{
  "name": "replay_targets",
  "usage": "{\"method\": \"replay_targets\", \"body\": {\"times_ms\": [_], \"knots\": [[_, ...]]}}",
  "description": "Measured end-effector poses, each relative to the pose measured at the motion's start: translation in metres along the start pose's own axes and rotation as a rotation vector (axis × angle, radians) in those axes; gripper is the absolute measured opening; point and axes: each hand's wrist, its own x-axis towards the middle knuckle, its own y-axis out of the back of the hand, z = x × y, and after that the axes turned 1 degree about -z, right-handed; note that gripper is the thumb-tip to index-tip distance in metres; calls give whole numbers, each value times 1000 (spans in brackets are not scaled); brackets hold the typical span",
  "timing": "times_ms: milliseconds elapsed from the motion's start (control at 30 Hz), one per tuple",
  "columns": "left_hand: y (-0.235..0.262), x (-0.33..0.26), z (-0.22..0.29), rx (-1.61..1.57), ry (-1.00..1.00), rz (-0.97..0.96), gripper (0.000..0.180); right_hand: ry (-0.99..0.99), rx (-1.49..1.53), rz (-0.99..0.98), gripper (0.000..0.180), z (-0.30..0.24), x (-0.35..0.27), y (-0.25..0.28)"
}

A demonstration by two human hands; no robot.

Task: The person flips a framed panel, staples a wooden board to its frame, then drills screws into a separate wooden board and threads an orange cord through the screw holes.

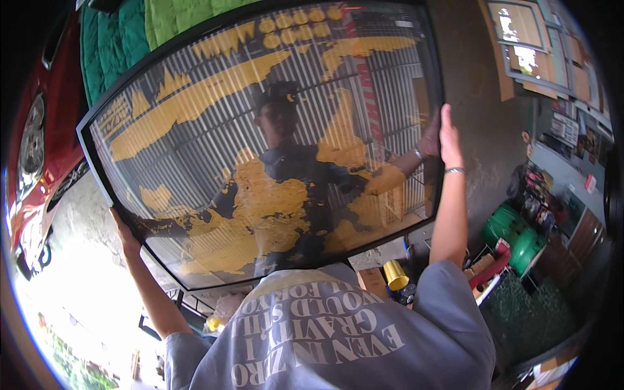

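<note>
I hold up a large curved glass pane with a black border, like a car windscreen, in front of me. Its surface carries yellow patches and mirrors a person in a cap and a corrugated wall. My left hand grips the pane's lower left edge from underneath. On the right edge, my right hand is raised with its fingers wrapped around the border and a bracelet at the wrist. My grey printed shirt fills the lower middle of the view.
A red car stands at the left, with green quilted cloth above it. At the right are a green drum-like container, a yellow cylinder, cluttered shelves and framed panes on the wall.
</note>
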Motion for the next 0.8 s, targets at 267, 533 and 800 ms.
{"method": "replay_targets", "body": {"times_ms": [267, 533, 800], "knots": [[33, 56, -22, 71, 73, 311, 101, -105, 139, -218, 116, -1, 20, 12], [19, 61, -28, 101, -67, 295, 52, -171, 208, -211, 109, -17, 28, -1], [-6, -1, 8, -59, -44, 285, 69, -60, 314, -204, 109, -40, -1, 26]]}}
